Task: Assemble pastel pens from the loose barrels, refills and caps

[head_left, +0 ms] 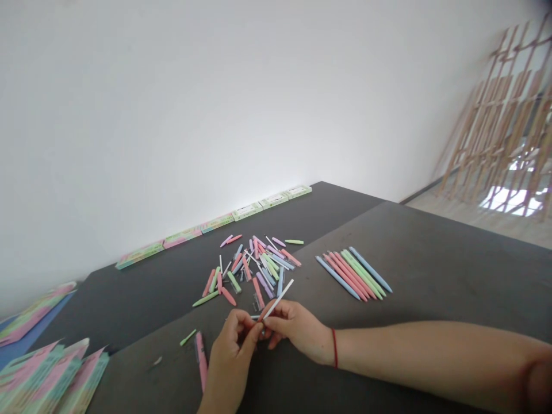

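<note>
My right hand [290,323] pinches a thin white pen refill [279,297], which slants up and to the right from the fingertips. My left hand [240,340] is closed against it, thumb and forefinger pressed on something small that the fingers mostly hide. Just beyond both hands lies a loose pile of pen parts [254,264] in pink, green, purple and blue, with several white refills among them. Beside my left wrist are a pink pen part [200,359] and a small light-green piece [188,337].
To the right, several whole pens [354,274] lie side by side. Flat printed boxes [218,222] line the wall at the table's back edge. More printed packs [56,376] are stacked at the lower left, near a blue item [47,323]. A wooden rack [504,115] stands beyond the dark table [431,276].
</note>
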{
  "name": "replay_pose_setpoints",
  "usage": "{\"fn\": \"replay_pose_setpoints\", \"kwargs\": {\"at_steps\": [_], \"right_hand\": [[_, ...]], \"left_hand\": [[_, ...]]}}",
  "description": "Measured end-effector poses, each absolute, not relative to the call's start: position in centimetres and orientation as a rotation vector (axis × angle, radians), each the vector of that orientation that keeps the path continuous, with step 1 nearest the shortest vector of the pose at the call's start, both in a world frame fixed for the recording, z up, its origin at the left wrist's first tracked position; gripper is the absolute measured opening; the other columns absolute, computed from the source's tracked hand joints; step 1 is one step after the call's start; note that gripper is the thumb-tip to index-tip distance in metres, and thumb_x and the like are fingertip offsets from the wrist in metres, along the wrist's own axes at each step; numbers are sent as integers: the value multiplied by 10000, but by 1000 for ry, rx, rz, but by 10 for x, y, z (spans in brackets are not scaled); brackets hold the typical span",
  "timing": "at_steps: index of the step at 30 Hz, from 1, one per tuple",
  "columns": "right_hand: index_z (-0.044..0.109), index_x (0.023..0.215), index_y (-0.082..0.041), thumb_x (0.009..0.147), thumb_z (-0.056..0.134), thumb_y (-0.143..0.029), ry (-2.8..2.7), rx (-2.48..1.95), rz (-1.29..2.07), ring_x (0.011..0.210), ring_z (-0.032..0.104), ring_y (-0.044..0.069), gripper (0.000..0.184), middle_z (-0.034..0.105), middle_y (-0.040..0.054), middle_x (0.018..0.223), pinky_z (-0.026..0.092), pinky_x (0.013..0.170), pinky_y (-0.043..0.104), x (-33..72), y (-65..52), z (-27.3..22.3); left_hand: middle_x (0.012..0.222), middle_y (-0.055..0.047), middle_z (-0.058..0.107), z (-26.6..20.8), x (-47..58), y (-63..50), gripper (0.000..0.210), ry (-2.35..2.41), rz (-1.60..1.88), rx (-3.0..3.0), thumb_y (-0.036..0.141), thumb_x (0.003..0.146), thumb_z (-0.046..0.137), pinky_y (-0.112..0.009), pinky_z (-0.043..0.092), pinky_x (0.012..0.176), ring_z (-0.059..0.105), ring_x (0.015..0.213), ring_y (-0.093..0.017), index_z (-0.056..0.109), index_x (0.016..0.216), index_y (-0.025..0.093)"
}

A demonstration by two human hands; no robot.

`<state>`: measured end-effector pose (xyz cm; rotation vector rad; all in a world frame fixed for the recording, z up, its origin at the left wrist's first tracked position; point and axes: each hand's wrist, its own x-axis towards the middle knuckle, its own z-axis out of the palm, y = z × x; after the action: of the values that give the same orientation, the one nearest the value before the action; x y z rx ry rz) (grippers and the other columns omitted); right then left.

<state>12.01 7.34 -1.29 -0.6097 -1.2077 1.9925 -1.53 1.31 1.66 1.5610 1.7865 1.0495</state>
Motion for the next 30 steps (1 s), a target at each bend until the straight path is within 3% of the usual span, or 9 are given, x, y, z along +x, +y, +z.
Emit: {"fn": "replay_pose_setpoints", "kwargs": {"at_steps": [5,9,11,13,16,22,30], "right_hand": [[542,760,-134,672,666,-340,-1171,-663,1979,583,569,101,256,571,-14,644,455,478,202,123,74,-13],[533,750,-131,681,622,-306,-1076,-707,2002,549,565,82,208,599,8,701,447,453,182,131,81,-11],[528,739,-131,675,620,-303,-1032,-706,1994,529,549,69,205,594,6,699,448,447,175,135,87,-9],[519,738,-136,668,625,-307,-1006,-695,1978,512,533,62,214,585,-4,681,454,447,173,137,93,-9],[509,752,-146,674,608,-298,-1025,-678,1944,498,515,60,198,573,-18,659,454,436,170,137,100,-9],[528,777,-148,721,507,-243,-1223,-705,1792,417,428,44,112,502,-57,586,437,400,174,143,111,-5],[588,790,-145,768,424,-111,-1573,-831,1633,391,414,50,169,445,-74,501,409,421,172,158,132,7]], "left_hand": [[566,62,550,14,-10,14,226,1707,1052,1486,409,788,545,-225,391,501,513,499,-124,465,699,217],[614,40,572,19,-13,19,260,1712,947,1660,397,888,379,-229,414,490,527,488,-117,503,771,201],[685,19,612,25,-18,29,257,1822,815,1951,342,912,340,-240,449,539,574,564,-130,543,857,195],[850,-22,651,33,-23,45,234,1886,659,2253,283,908,361,-278,475,678,611,761,-160,575,943,194],[986,-56,629,44,-26,76,221,1851,564,2439,209,886,398,-348,415,872,552,979,-200,610,943,189],[862,-50,619,50,-23,125,202,1681,266,2752,118,829,472,-394,368,908,528,914,-217,656,801,196],[903,-47,610,40,-23,139,224,1537,42,2926,23,763,497,-364,377,863,522,939,-215,614,835,201]]}}
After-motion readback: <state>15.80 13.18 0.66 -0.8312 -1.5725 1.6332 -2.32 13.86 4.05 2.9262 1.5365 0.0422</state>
